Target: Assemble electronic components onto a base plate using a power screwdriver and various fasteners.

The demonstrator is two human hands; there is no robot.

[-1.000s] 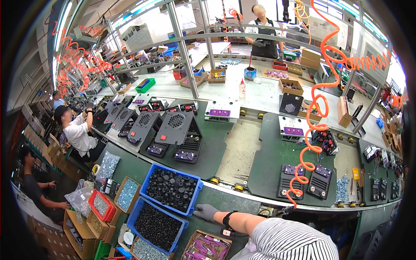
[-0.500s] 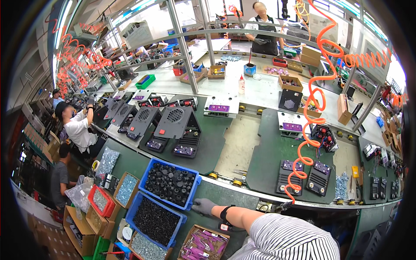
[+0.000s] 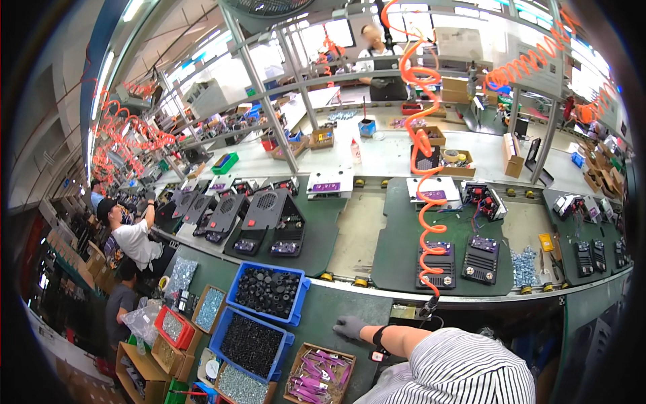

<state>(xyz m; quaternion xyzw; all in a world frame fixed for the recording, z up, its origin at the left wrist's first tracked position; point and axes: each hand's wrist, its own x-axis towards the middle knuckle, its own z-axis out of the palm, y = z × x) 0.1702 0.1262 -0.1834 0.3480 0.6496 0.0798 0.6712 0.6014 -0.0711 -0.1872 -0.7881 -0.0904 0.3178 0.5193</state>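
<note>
My right hand (image 3: 348,327), in a grey glove with a dark band round the wrist, rests on the green bench. Its fingers are curled in, and nothing shows in them. Just left of it stand two blue bins, one of black round knobs (image 3: 266,292) and one of small black parts (image 3: 252,345). Nearer me is a cardboard box of purple-and-white parts (image 3: 316,374). The striped sleeve (image 3: 464,363) covers the upper arm. My left hand is out of view.
Beyond the bench run green pallets (image 3: 397,252) bearing dark housings (image 3: 270,210) and black finned bases (image 3: 480,260). An orange coiled hose (image 3: 431,232) hangs ahead, its tool (image 3: 429,308) at the bench edge. A red bin (image 3: 173,327) and screw boxes stand left. Other people work left and across.
My right hand has drawn back rightward from the blue bins and now lies farther from their edges. The whole view has shifted, and the hose hangs farther left in it.
</note>
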